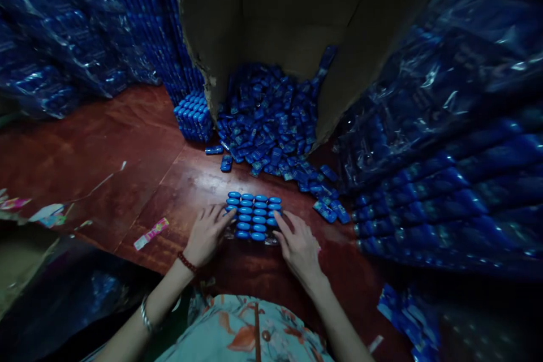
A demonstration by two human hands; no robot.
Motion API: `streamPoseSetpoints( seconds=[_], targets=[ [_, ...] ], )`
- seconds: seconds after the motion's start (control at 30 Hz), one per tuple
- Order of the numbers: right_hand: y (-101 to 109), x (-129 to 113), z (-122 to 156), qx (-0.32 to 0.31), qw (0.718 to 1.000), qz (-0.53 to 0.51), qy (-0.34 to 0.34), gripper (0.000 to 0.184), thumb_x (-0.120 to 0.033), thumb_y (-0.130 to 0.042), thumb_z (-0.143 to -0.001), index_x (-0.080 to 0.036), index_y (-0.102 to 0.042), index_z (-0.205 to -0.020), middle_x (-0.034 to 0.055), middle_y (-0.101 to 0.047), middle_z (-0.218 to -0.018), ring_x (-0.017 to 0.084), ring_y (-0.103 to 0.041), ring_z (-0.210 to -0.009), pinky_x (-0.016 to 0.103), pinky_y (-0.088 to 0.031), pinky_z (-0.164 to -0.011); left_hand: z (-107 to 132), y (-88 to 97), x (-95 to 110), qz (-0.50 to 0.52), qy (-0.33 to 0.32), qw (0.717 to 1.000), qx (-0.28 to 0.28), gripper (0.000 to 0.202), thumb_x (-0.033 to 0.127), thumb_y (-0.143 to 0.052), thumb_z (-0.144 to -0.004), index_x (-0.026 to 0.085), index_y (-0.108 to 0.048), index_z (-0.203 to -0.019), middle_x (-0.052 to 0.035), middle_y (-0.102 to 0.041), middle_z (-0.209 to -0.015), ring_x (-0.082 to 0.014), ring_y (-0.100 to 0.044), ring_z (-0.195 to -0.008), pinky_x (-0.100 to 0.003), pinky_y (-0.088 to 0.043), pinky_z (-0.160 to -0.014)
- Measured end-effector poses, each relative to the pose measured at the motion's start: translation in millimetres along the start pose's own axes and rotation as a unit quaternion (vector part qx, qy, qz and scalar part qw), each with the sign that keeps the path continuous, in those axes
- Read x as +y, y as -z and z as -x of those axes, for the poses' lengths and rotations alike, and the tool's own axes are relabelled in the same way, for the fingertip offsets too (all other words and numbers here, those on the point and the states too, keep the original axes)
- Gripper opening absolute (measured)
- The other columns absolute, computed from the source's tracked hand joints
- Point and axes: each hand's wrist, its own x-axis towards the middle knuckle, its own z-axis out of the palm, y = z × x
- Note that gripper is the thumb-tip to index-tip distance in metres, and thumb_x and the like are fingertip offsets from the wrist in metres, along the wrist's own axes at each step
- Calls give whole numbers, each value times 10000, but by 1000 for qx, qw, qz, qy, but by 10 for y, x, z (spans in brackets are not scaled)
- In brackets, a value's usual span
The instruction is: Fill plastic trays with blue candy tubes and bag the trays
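Observation:
Small blue packs with rounded, shiny ends (253, 212) stand in neat rows on the reddish wooden table, directly before me. At the left side of this block, my left hand (208, 233) has its fingers bent against the outer packs. My right hand (297, 242) grips the opposite side, index finger and thumb resting on the right-hand packs. Parts of the outer columns are covered by my fingers. Clear plastic film (271, 240) shows under the block's near edge.
Beyond the block, a cardboard box (212, 68) lies open toward me, spilling loose blue packs (271, 119). A stacked block (193, 116) stands at its left. Plastic-wrapped stacks (441, 198) rise at the right. A pink wrapper (151, 233) lies on the table (139, 141).

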Motion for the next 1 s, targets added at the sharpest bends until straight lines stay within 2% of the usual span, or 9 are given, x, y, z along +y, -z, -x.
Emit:
streamPoseSetpoints(
  seconds=[0.07, 0.17, 0.3, 0.43, 0.5, 0.57, 0.73, 0.87, 1.0],
  targets=[
    [-41, -125, -97, 14, 1000, -23, -2, 531, -334, -422, -917, -240, -302, -1426, 145, -386, -1406, 299, -345, -1289, 477, -373, -978, -44, -80, 59, 18, 44, 998, 47, 455, 287, -459, -893, 246, -407, -1343, -135, -455, -1327, -284, -409, -1220, -448, -386, -952],
    [-175, -272, -281, -24, 999, -29, -8, 610, -440, -442, -891, -226, -276, -1437, 129, -272, -1488, 357, -147, -1377, 604, -225, -1042, -175, -311, 183, 30, 83, 996, 35, 544, 358, -451, -890, 210, -334, -1400, -150, -339, -1441, -341, -201, -1367, -530, -294, -1030],
    [-294, -249, -359, -56, 996, -57, -31, 534, -437, -417, -906, -268, -337, -1407, 95, -325, -1473, 342, -167, -1377, 645, -165, -1042, -337, -532, 252, 83, 74, 994, -7, 468, 356, -406, -907, 222, -419, -1355, -112, -377, -1436, -332, -127, -1393, -575, -242, -1056],
    [-182, 145, -316, 33, 987, -133, -80, 385, -330, -344, -950, -249, -477, -1301, 70, -517, -1324, 219, -402, -1256, 506, -270, -1054, -537, -495, 61, 216, 115, 969, 37, 408, 344, -350, -931, 226, -461, -1305, -91, -461, -1368, -231, -351, -1311, -473, -312, -1066],
    [-98, 461, -359, 96, 976, -136, -138, 344, -314, -347, -946, -202, -582, -1171, 81, -609, -1173, 193, -488, -1129, 410, -360, -993, -702, -453, -142, 246, 178, 949, 85, 370, 333, -354, -926, 192, -520, -1225, -103, -520, -1289, -201, -463, -1216, -401, -381, -1023],
    [-49, 773, -474, 105, 974, -94, -176, 333, -306, -361, -932, -171, -627, -1080, 97, -641, -1068, 210, -510, -1039, 392, -393, -932, -895, -434, -384, 222, 260, 932, 119, 335, 314, -392, -900, 163, -550, -1153, -119, -556, -1206, -218, -509, -1146, -394, -414, -979],
    [-124, 1067, -912, -38, 974, 64, -212, 361, -305, -416, -900, -156, -554, -1199, 147, -591, -1154, 301, -464, -1066, 427, -385, -818, -1280, -485, -855, 153, 371, 907, 132, 511, 311, -618, -743, 96, -493, -1189, -199, -534, -1160, -357, -461, -1158, -514, -355, -963],
    [-202, 839, -1060, -125, 967, 126, -183, 297, -215, -449, -876, -153, -563, -1144, 154, -582, -1152, 309, -468, -1077, 419, -351, -823, -1418, -560, -959, 174, 362, 910, 98, 495, 302, -692, -679, 144, -540, -1123, -146, -596, -1087, -307, -545, -1063, -410, -417, -910],
    [-179, 598, -830, -169, 967, 110, -157, 226, -124, -491, -816, -132, -565, -1030, 147, -600, -1079, 279, -515, -1033, 361, -351, -796, -1381, -643, -997, 224, 339, 912, 60, 388, 250, -694, -670, 158, -584, -1030, -102, -653, -976, -244, -615, -904, -330, -471, -796]
  ],
)
